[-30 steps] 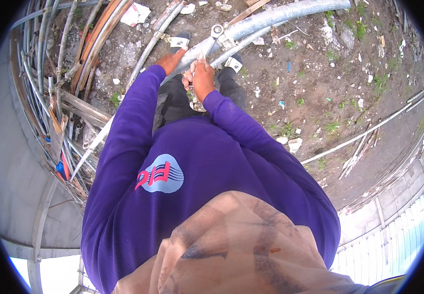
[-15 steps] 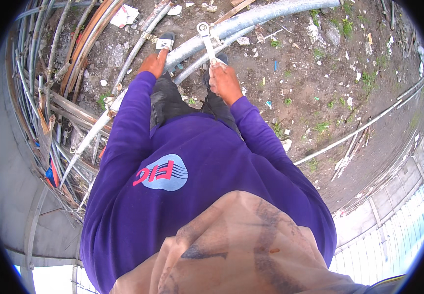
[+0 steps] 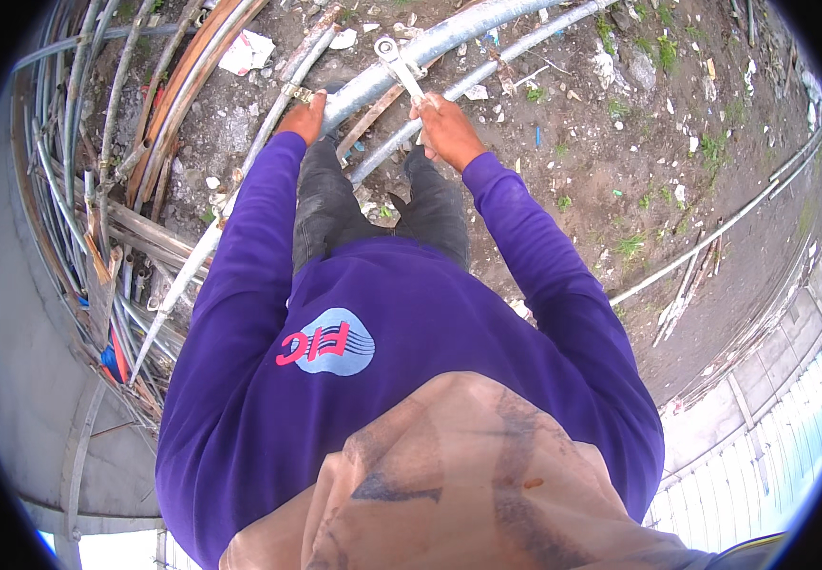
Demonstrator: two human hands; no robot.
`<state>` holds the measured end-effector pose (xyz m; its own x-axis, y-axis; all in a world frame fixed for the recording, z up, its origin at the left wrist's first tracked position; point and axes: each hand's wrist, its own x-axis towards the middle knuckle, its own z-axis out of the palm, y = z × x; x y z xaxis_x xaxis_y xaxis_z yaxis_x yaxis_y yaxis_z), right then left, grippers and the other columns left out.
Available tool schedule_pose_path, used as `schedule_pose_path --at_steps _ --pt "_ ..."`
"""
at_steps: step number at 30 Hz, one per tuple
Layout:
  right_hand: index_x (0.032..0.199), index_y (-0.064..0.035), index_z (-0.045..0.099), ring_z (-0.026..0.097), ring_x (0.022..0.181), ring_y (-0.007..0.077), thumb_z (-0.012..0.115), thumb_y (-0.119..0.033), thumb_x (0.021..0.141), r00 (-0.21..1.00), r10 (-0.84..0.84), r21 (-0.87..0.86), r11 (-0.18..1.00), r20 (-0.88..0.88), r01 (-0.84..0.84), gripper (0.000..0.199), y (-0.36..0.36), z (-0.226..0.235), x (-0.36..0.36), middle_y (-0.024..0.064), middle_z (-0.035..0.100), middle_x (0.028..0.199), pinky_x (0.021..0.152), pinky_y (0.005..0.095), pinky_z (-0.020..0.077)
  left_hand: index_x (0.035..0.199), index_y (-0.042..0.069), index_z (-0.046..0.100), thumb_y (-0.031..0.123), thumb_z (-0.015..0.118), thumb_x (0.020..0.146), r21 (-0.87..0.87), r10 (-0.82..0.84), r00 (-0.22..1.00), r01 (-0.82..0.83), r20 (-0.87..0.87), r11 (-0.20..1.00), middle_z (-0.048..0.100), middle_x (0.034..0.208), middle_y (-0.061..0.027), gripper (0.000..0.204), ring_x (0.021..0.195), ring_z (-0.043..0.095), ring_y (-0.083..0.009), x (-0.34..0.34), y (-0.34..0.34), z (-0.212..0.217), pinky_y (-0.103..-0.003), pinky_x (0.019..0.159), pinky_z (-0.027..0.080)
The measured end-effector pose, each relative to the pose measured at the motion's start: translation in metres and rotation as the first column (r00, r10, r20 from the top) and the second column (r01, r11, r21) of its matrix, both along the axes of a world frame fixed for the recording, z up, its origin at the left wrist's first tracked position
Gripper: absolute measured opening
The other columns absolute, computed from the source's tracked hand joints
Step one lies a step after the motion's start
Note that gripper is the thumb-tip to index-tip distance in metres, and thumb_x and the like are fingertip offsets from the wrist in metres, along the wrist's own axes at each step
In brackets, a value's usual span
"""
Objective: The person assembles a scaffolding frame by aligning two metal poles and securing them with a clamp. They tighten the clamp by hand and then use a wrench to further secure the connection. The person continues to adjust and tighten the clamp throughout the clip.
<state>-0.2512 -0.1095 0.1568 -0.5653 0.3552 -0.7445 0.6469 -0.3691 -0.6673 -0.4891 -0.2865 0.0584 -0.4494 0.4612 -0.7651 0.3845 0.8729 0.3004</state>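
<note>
My left hand (image 3: pixel 304 118) is closed at the near end of a thick grey metal pipe (image 3: pixel 448 39); its thumb shows, while most of its fingers are hidden by the pipe. In my right hand (image 3: pixel 449 131) is the handle of a ratchet wrench (image 3: pixel 400 69), gripped with the fingers wrapped round it. The wrench's round head points away to the far left and lies over the pipe, beside a small clamp (image 3: pixel 418 71). Whether the head is seated on a nut I cannot tell. A thinner grey pipe (image 3: pixel 473 87) runs below, apart from the thick one.
Many pipes and wooden planks (image 3: pixel 183 90) are heaped at the left. A long pale pole (image 3: pixel 178 277) passes beside my left arm. Dirt ground (image 3: pixel 573 161) with rubble and weeds spreads to the right, where another long pipe (image 3: pixel 721 234) lies. Beyond stands a grey wall (image 3: pixel 715 427).
The gap between the thick pipe and the thinner one has widened. My right hand has shifted to the right, and the wrench leans more. My left hand stays at the pipe's end.
</note>
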Motion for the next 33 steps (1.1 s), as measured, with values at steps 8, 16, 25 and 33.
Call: schedule_pose_path --at_steps 8,16,25,33 --pt "0.093 -0.0050 0.052 0.051 0.051 0.0148 0.037 -0.029 0.107 0.915 -0.402 -0.253 0.889 -0.036 0.381 0.032 -0.058 -0.027 -0.051 0.0027 0.050 0.064 0.048 0.0351 0.0497 0.127 -0.003 0.061 0.064 0.019 0.102 0.002 -0.039 0.998 0.039 0.051 0.999 0.060 0.121 -0.0392 0.083 0.117 0.057 -0.0519 -0.027 -0.004 -0.029 -0.051 0.105 0.039" --pt "0.086 -0.0104 0.045 0.053 0.051 0.0194 0.028 -0.047 0.109 0.672 -0.738 -0.449 0.623 -0.065 0.641 0.046 -0.118 -0.036 -0.125 0.0034 0.044 0.060 0.050 0.0340 0.0482 0.142 0.011 0.050 0.055 0.023 0.106 0.073 -0.227 0.965 0.219 0.132 0.973 0.057 0.130 -0.0366 0.063 0.118 0.057 -0.0508 -0.036 -0.007 -0.017 -0.051 0.105 0.040" --pt "0.081 -0.0092 0.046 0.044 0.044 0.0172 0.040 -0.037 0.106 0.736 -0.670 -0.540 0.655 -0.094 0.528 0.037 -0.113 -0.025 -0.077 0.0029 0.040 0.056 0.039 0.0334 0.0355 0.125 -0.001 0.065 0.068 0.029 0.098 0.073 -0.051 0.988 0.041 0.147 0.996 0.060 0.123 -0.0377 0.082 0.118 0.056 -0.0519 -0.018 -0.021 0.003 -0.051 0.105 0.038" --pt "0.089 -0.0004 0.060 0.050 0.049 0.0149 0.046 -0.047 0.104 0.877 0.475 0.017 0.879 0.069 -0.477 0.051 0.075 0.034 0.009 0.0029 0.049 0.059 0.045 0.0330 0.0408 0.130 0.012 0.060 0.054 0.029 0.102 0.053 -0.133 0.991 0.135 -0.027 0.989 0.060 0.120 -0.0385 0.059 0.112 0.058 -0.0531 0.007 -0.032 0.022 -0.054 0.098 0.042"
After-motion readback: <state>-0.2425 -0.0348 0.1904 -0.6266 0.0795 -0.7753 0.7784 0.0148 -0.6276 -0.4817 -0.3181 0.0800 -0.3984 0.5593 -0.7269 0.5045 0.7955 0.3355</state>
